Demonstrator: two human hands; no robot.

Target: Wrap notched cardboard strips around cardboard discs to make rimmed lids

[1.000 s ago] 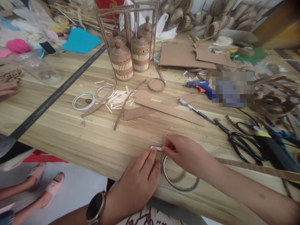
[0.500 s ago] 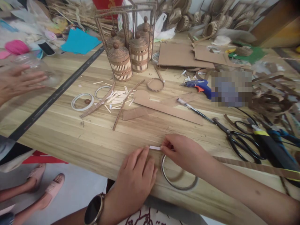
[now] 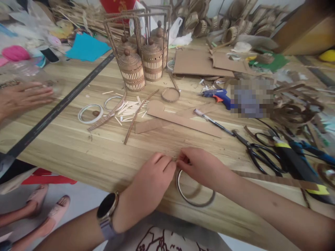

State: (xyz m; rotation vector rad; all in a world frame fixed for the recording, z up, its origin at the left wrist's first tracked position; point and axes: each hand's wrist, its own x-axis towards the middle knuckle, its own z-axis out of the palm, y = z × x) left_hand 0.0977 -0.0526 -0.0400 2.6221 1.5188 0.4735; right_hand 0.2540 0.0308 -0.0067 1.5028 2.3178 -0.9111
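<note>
Left hand [image 3: 154,184] and right hand [image 3: 202,165]: both curled inward, fingertips set close together just beside the ring [image 3: 192,203]; whether anything is pinched cannot be told. The ring is laid on the tabletop [image 3: 104,153], partly covered by the right hand, with scissors [image 3: 247,143] placed to its right.

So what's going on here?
One person's left hand and right hand are close together over the table; anything pinched between them is hidden. A ring lies beside them, partly covered by the right hand. Beyond are pale sticks, cardboard strips and a glue gun, with lidded containers behind the sticks. Another person's hand is at far left.
</note>
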